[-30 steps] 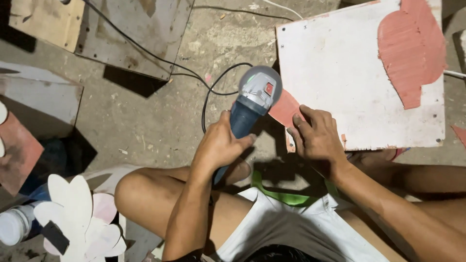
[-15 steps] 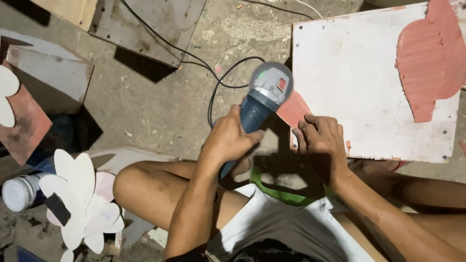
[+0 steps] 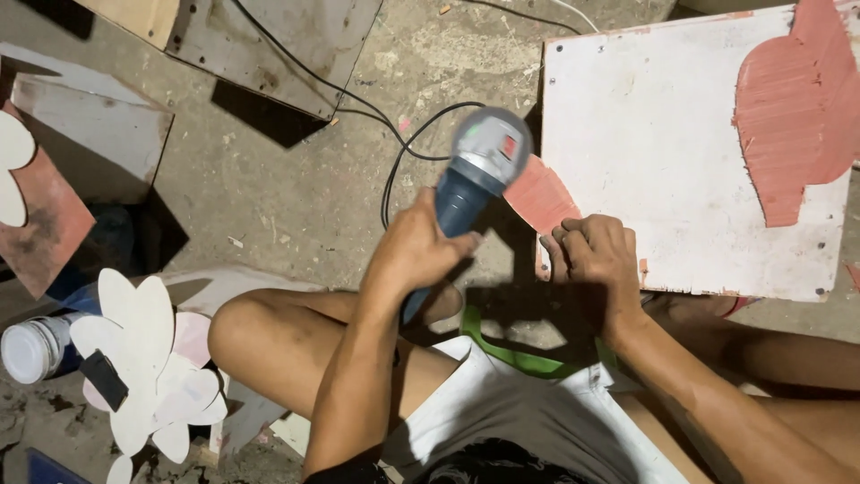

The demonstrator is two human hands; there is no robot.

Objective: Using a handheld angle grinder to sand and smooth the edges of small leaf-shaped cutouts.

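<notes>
We see the large white-painted board with pink patches [image 3: 663, 179] lying on the concrete floor [image 3: 296, 193]. Our left hand [image 3: 421, 246] is wrapped tight around the blue-bodied angle grinder with grey head [image 3: 470, 193], held just above the floor. Our right hand [image 3: 596, 255] pinches the small pink flat cut-out piece [image 3: 540, 195] against the board's near edge.

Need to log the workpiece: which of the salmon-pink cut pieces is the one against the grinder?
The small pink piece at the white board's left edge, pinned by the right hand, touching the grinder. The larger pink piece lies untouched at the board's far right.
</notes>
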